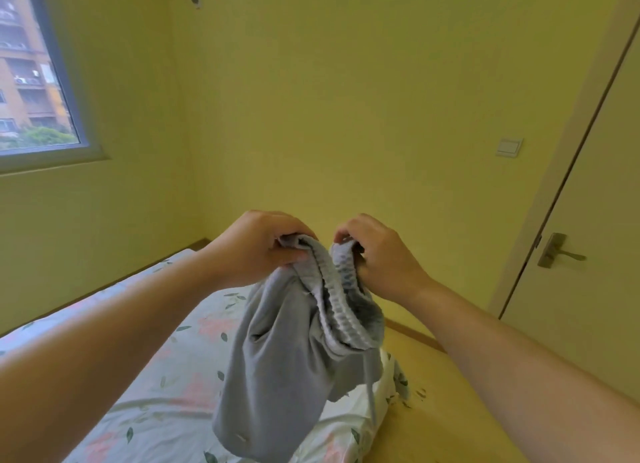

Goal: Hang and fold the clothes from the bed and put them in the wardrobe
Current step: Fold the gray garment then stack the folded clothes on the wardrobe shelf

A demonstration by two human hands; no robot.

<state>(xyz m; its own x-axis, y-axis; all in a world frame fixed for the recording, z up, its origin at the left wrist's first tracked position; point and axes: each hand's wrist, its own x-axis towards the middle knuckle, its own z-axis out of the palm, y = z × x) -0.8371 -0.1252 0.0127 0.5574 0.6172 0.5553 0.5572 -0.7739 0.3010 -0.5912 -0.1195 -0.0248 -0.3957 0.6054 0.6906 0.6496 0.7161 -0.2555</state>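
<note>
A pair of grey shorts with a ribbed elastic waistband and a hanging drawstring is held up over the bed. My left hand grips the waistband at its left end. My right hand grips the waistband at its right end, a short gap away. The legs of the shorts hang down and their lower edge reaches the flowered sheet. No wardrobe is in view.
The bed with its white flowered sheet fills the lower left, its corner near the bottom middle. Yellow floor lies to the right. A closed door with a metal handle stands at right, a window at upper left.
</note>
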